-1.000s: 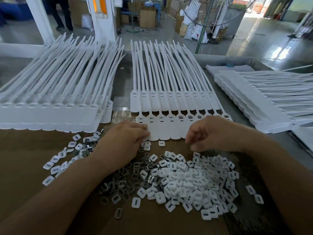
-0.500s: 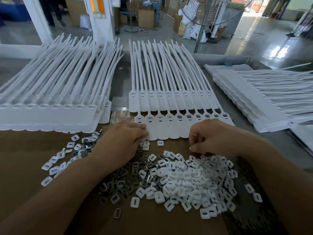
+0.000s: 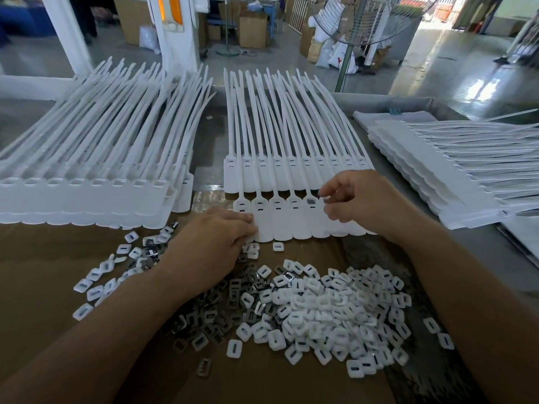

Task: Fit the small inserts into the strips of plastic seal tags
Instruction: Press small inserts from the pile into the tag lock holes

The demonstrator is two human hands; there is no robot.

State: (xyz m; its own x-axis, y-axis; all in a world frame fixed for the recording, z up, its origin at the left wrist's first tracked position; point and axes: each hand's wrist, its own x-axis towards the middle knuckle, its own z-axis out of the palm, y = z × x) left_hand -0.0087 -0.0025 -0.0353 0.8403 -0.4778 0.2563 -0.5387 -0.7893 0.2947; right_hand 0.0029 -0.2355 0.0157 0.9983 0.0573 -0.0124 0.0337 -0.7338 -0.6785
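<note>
A strip of white seal tags (image 3: pixel 291 227) lies across the brown cardboard, with a second strip (image 3: pixel 291 173) just behind it. My left hand (image 3: pixel 215 243) rests flat on the near strip's left end and holds it down. Over the strip's right half, my right hand (image 3: pixel 358 199) has its fingers curled, thumb and forefinger pinching what looks like a small insert over a tag head. The tag socket (image 3: pixel 311 202) beside those fingertips looks dark. A heap of white inserts (image 3: pixel 335 310) lies in front, with dark metal clips (image 3: pixel 227 304) to its left.
A tall stack of tag strips (image 3: pixel 87 196) fills the left. Another stack (image 3: pixel 437 176) lies at the right, tails pointing right. More inserts (image 3: pixel 96 284) are scattered at the left on the cardboard (image 3: pixel 35 330). A fan pole (image 3: pixel 345 62) stands beyond the table.
My right hand has lifted from the far edge of the insert heap up to the heads of the near strip. My left hand has stayed on the strip's left end.
</note>
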